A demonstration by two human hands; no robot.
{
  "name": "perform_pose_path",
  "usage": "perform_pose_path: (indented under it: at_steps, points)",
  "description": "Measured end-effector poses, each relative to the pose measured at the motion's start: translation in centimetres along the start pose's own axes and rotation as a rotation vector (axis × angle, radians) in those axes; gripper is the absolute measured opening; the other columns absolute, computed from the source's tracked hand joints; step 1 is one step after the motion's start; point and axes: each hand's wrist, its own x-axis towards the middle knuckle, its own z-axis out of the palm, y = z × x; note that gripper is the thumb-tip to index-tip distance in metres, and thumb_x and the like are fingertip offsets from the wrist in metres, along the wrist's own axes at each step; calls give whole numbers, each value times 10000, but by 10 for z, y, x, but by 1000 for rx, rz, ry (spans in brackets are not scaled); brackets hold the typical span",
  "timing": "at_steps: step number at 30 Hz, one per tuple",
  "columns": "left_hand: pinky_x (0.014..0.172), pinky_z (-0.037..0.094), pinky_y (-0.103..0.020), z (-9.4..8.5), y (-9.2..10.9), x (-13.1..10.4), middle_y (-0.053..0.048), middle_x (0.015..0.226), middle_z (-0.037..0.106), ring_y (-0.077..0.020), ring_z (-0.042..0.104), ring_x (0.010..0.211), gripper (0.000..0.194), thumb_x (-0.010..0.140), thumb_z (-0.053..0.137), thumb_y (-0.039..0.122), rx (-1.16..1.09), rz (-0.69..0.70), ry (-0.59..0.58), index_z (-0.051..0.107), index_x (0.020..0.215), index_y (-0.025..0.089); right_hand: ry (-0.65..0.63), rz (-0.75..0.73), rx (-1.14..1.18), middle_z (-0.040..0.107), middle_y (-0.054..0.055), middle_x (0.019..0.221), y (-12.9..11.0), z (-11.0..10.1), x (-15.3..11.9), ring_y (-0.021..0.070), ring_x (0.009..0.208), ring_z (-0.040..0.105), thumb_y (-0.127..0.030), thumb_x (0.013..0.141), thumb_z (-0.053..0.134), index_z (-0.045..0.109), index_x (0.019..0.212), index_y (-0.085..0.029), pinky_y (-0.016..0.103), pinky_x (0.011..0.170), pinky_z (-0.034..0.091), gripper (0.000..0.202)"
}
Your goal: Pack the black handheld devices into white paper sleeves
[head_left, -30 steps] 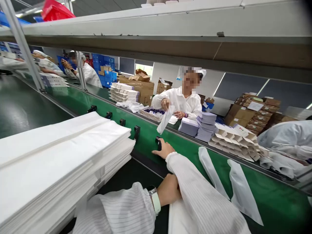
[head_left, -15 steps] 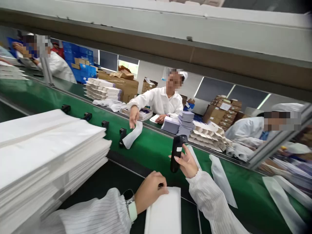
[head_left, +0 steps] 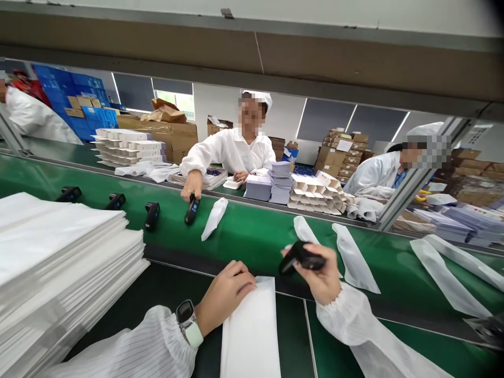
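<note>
My right hand (head_left: 321,270) is closed around a black handheld device (head_left: 295,258), holding it tilted above the near edge of the green belt. The device's exact kind does not show. My left hand (head_left: 228,289) rests at the top end of a long white sleeve (head_left: 252,331), its fingers curled on the sleeve's upper left edge. That sleeve lies on the dark worktop, its opening toward the belt. To the left rises a tall stack of white sheets or sleeves (head_left: 59,231).
Several black devices, such as one at the left (head_left: 152,215), and loose white sleeves (head_left: 356,257) lie on the green belt (head_left: 252,231). A co-worker's hand (head_left: 192,185) grips another device (head_left: 191,210). Open cartons (head_left: 318,194) stand beyond. A metal post (head_left: 421,173) slants at right.
My right hand has turned the black device from upright to tilted and lowered slightly. The view has swung right. A co-worker's hand now holds a device on the belt.
</note>
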Motion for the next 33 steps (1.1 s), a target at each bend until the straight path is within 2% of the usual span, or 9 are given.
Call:
perform_pose_path:
  at_steps: [2,4,7,9,16,20,25,29,33]
  points:
    - [705,378,-255,0,-1,0,-26,800,481,-147,442,783,185,821,380,190,29,29,4,563,801,194,-29,53,-25,559,17,860,0,-8,-15,200,794,586,-158,696,559,418,926,-259,487,788,400,288]
    - [709,378,-256,1,-2,-1,-30,813,478,-148,440,794,192,824,370,179,55,55,0,561,809,190,6,89,20,536,13,889,-3,-9,-16,194,768,591,-167,699,556,417,942,-264,467,744,434,296]
    - [716,378,-263,1,-1,-1,-33,829,470,-151,437,802,172,815,391,181,85,66,-6,559,778,182,95,134,145,523,-6,875,-12,2,0,171,749,589,-191,717,541,379,983,-290,445,733,451,327]
    - [721,378,-268,1,0,-1,-32,835,466,-154,436,806,146,805,417,192,97,56,-1,554,754,176,97,182,219,521,-17,863,-15,15,13,157,747,587,-203,730,527,338,1015,-309,439,749,449,358]
    - [733,375,-287,-4,6,1,-46,903,442,-180,420,874,175,785,469,280,91,28,46,553,677,172,-36,404,287,503,-27,794,-3,45,22,133,707,580,-285,702,553,340,1011,-290,364,690,482,376]
    - [757,373,-298,-5,14,3,-51,921,428,-202,404,919,198,746,521,317,12,-33,95,532,615,168,-65,527,283,490,-28,769,1,46,22,132,677,573,-313,713,535,344,979,-276,307,612,484,330]
    - [685,395,-247,-8,25,7,-46,936,402,-192,417,920,221,735,523,333,-151,-175,116,502,590,167,-117,582,271,481,-38,720,5,44,22,117,658,548,-358,715,527,375,925,-243,274,641,438,284]
    - [696,374,-226,-20,30,14,-31,909,406,-163,445,875,246,756,491,326,-307,-250,173,494,574,162,-272,557,205,436,-39,667,10,45,18,66,596,437,-426,740,466,462,812,-190,201,583,366,247]
    - [680,356,-202,-35,37,19,-28,865,396,-155,420,884,309,778,457,332,-460,-295,248,482,530,149,-625,566,174,315,-51,509,12,43,14,45,478,281,-516,717,424,484,561,-126,208,521,303,425]
